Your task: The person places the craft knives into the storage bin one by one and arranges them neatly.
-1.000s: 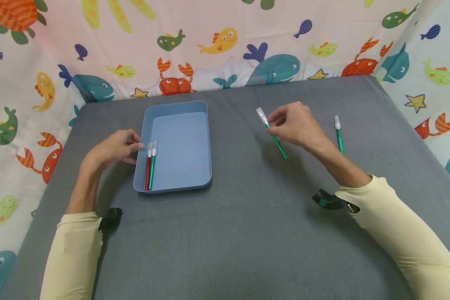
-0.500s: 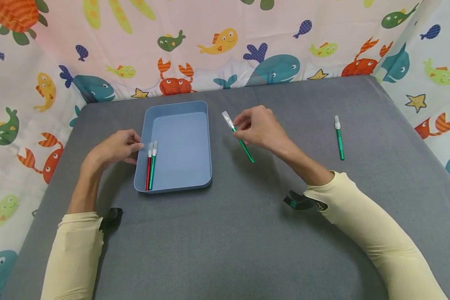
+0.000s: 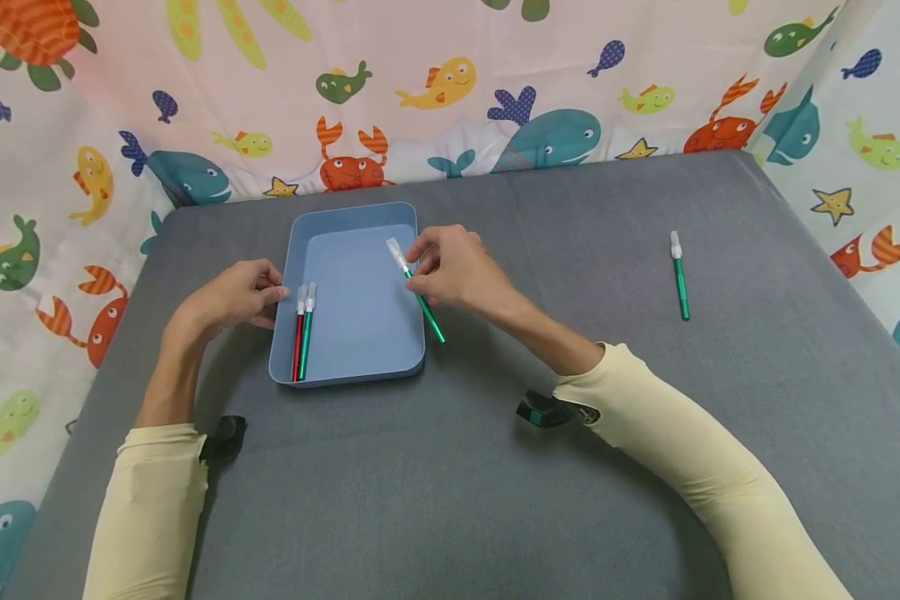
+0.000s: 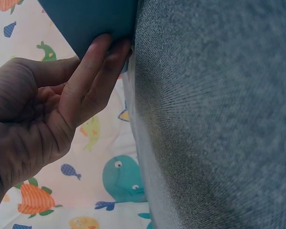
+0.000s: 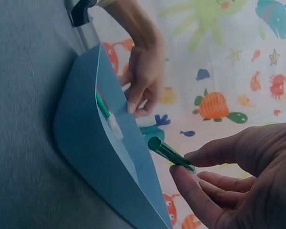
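Note:
My right hand pinches a green craft knife with a clear cap between thumb and fingers. The knife slants over the right wall of a blue tray, cap end toward the back. In the right wrist view the butt end of its green handle faces the camera. At the tray's left wall my left hand grips the rim, thumb on top and fingers against the outer wall. Inside, along that wall, a red craft knife and another green craft knife lie side by side, both capped.
One more capped green craft knife lies on the grey tablecloth at the right. A curtain printed with sea animals hangs behind the table and along its sides. Black wrist cameras sit below both forearms.
My right hand has carried the green craft knife leftward from mid-table to the tray's right wall. The left hand and the tray have stayed put.

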### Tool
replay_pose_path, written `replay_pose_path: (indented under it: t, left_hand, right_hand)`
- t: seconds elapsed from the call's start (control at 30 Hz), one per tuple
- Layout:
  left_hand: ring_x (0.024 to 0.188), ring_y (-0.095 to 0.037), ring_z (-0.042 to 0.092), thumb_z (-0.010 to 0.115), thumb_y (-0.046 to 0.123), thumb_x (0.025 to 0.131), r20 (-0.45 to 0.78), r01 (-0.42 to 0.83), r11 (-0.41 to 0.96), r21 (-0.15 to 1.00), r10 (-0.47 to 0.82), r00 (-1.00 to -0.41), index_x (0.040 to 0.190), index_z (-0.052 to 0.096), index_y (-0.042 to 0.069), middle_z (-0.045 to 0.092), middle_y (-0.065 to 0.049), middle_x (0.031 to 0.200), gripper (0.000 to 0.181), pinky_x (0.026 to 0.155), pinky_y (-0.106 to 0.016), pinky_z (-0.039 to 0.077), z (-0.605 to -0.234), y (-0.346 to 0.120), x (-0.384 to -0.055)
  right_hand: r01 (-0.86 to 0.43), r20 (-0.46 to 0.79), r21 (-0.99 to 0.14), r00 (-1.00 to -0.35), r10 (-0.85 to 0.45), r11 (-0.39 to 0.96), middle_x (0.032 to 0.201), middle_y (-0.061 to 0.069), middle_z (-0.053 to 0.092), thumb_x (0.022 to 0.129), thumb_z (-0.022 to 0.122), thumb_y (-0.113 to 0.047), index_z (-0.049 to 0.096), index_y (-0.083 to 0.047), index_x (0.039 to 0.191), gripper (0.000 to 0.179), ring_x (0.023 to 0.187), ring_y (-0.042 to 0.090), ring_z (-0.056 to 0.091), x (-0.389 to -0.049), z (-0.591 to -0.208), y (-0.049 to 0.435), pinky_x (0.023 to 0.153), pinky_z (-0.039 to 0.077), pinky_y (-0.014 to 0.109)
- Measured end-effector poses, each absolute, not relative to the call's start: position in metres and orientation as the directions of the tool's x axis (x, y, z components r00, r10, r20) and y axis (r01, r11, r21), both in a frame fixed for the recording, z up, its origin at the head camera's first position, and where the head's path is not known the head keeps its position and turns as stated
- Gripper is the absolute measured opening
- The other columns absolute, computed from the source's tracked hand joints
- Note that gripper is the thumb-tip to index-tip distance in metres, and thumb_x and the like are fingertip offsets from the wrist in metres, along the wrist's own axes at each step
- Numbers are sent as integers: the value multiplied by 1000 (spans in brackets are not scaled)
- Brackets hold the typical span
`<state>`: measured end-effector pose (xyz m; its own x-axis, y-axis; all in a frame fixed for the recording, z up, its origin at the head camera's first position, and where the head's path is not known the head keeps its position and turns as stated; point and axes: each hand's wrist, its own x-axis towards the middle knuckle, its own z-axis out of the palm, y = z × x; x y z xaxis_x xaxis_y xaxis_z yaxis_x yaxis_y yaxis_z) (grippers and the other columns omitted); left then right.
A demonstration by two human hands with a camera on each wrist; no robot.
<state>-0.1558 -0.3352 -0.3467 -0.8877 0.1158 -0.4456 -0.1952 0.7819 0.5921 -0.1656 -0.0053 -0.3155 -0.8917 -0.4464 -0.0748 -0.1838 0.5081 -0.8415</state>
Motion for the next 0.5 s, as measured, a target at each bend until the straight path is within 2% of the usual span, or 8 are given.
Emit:
replay_pose_path:
  t: [0.17, 0.33, 0.5]
  left_hand:
    - [114, -42, 60, 46, 14, 112, -449, -194, 784, 589, 118, -886, 136, 42, -11, 52, -32, 132, 35, 96, -56, 61, -346, -335, -156]
    - [115, -43, 60, 46, 14, 112, -451, -196, 786, 586, 115, -885, 136, 42, -11, 52, -32, 132, 35, 96, -55, 62, -345, -334, -156]
    - [115, -42, 60, 46, 14, 112, -448, -197, 785, 588, 113, -887, 135, 42, -11, 52, -32, 132, 34, 95, -55, 62, -346, -333, -157]
  right_hand:
    - [-183, -71, -849, -889, -451, 495, 94, 15, 77, 92, 77, -7, 68, -2, 115, 25, 74, 30, 77, -164, -318, -21, 68, 66, 26]
    - [-187, -66, -847, -892, -448, 497, 92, 13, 77, 92, 79, -9, 67, -3, 113, 25, 66, 20, 75, -163, -321, -39, 66, 64, 25]
    - [-178, -85, -853, -880, -467, 491, 93, 14, 74, 93, 79, -11, 64, -4, 110, 23, 73, 25, 78, -158, -326, -57, 66, 63, 23]
